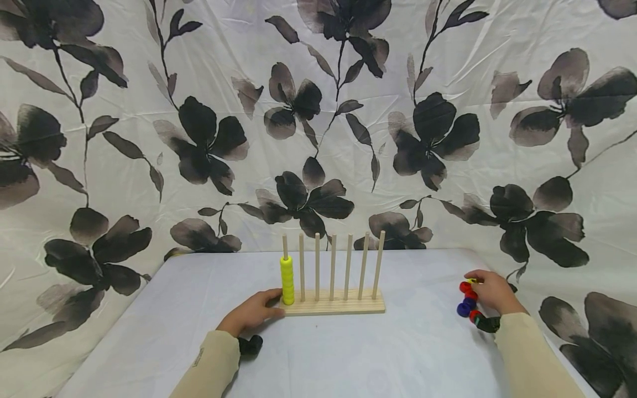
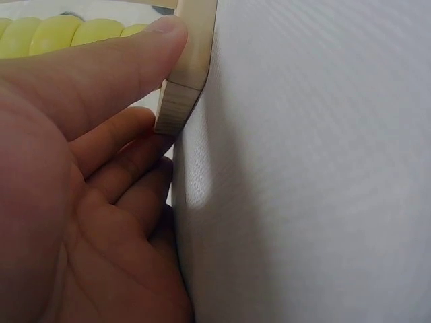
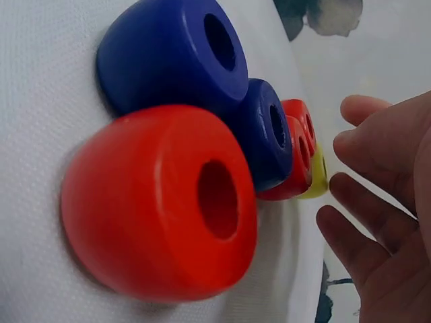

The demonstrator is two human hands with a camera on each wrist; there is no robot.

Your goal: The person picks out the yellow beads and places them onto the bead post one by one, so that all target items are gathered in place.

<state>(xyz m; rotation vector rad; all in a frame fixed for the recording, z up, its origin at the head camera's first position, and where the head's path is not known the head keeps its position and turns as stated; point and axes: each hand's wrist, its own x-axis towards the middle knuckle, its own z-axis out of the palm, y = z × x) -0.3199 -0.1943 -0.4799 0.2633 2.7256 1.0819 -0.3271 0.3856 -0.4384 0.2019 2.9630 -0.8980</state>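
Note:
A wooden peg rack (image 1: pixel 333 307) stands upright on the table. Yellow beads (image 1: pixel 287 281) are stacked on its leftmost peg; the other pegs are bare. My left hand (image 1: pixel 251 314) grips the left end of the base, thumb on one edge and fingertips against the other. Over at the right, my right hand (image 1: pixel 491 290) hovers by a loose yellow bead (image 3: pixel 316 178), fingers parted and slightly bent; no bead shows in its grasp. Red beads (image 3: pixel 158 202) and blue beads (image 3: pixel 172 57) lie beside it, their holes facing sideways in the right wrist view.
White cloth covers the table (image 1: pixel 358 354). Behind it hangs a pale curtain (image 1: pixel 368 188) with dark flowers. A dark band (image 1: pixel 250 345) sits at my left wrist, at the end of a beige sleeve (image 1: pixel 211 362).

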